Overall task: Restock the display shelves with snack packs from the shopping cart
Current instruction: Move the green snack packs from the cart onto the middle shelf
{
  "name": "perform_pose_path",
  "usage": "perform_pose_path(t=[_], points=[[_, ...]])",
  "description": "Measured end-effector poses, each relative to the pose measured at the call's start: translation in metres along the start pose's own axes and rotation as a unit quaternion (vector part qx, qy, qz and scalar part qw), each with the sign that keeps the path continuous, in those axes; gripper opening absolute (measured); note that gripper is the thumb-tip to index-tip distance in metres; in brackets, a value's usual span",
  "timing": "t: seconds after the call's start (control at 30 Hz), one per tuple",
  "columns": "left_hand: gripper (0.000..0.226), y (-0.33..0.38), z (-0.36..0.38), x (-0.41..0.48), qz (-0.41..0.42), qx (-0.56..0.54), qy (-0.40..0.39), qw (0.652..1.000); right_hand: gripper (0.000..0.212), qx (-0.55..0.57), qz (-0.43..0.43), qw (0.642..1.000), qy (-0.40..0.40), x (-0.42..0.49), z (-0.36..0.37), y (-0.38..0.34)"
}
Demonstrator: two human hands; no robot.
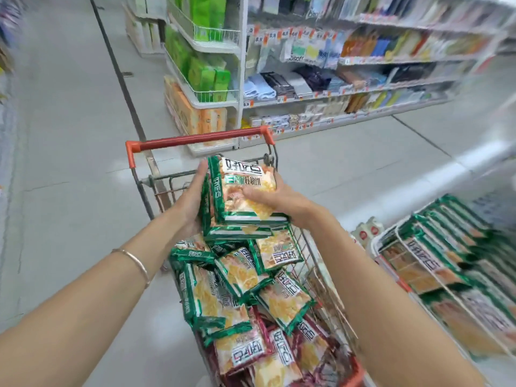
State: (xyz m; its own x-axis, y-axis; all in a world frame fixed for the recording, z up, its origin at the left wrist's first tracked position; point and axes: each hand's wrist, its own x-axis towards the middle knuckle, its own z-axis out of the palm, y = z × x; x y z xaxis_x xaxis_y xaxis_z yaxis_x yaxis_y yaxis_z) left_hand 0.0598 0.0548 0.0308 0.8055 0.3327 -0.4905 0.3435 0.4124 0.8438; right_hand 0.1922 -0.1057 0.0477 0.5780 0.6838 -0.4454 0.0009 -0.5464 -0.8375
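Midway through restocking, the left hand (192, 199) presses flat fingers against, and the right hand (275, 198) grips, a stack of green snack packs (245, 188) above the shopping cart (201, 139), where many loose packs (237, 277) lie, with the display shelf (391, 229) at 4 o'clock part-filled.
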Motion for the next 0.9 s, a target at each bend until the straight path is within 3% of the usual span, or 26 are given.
perform_pose_path(t=[0.07,0.13,0.17,0.23,0.27,0.33,0.4,0.43,0.5,0.6,0.63,0.8,0.9], points=[[0.103,0.006,0.041,-0.003,-0.012,0.040,-0.069,0.997,0.100,0.038,-0.018,0.999,0.022,-0.023,-0.025,0.021],[0.121,0.006,0.084,-0.003,-0.025,0.092,-0.118,0.988,0.088,0.080,-0.032,0.994,0.061,-0.048,-0.052,0.043],[0.104,0.007,0.108,-0.005,-0.020,0.111,-0.133,0.985,0.089,0.108,-0.029,0.990,0.085,-0.065,-0.065,0.053],[0.048,0.007,0.161,-0.014,0.000,0.131,-0.156,0.979,0.097,0.175,-0.003,0.974,0.141,-0.097,-0.095,0.075],[0.043,0.002,0.185,-0.012,-0.005,0.148,-0.163,0.975,0.092,0.202,0.010,0.966,0.164,-0.117,-0.109,0.085],[0.055,-0.008,0.237,-0.013,-0.012,0.154,-0.193,0.969,0.065,0.235,0.029,0.952,0.195,-0.161,-0.140,0.110],[0.046,-0.023,0.290,-0.023,-0.010,0.167,-0.238,0.957,0.038,0.291,0.054,0.931,0.215,-0.211,-0.167,0.140],[0.044,-0.033,0.317,-0.028,-0.019,0.166,-0.255,0.952,0.036,0.327,0.062,0.918,0.217,-0.236,-0.178,0.155],[0.055,-0.052,0.373,-0.049,-0.029,0.190,-0.277,0.942,0.039,0.358,0.079,0.899,0.240,-0.286,-0.199,0.185],[0.108,-0.084,0.453,-0.077,-0.015,0.247,-0.308,0.919,0.039,0.389,0.070,0.859,0.325,-0.349,-0.227,0.235],[0.116,-0.095,0.478,-0.082,-0.010,0.267,-0.313,0.911,0.040,0.400,0.061,0.844,0.352,-0.368,-0.235,0.253],[0.099,-0.142,0.577,-0.105,0.053,0.389,-0.349,0.851,0.070,0.409,0.053,0.798,0.439,-0.440,-0.265,0.331],[0.079,-0.159,0.610,-0.096,0.115,0.459,-0.361,0.803,0.115,0.325,0.075,0.779,0.531,-0.446,-0.277,0.376]])
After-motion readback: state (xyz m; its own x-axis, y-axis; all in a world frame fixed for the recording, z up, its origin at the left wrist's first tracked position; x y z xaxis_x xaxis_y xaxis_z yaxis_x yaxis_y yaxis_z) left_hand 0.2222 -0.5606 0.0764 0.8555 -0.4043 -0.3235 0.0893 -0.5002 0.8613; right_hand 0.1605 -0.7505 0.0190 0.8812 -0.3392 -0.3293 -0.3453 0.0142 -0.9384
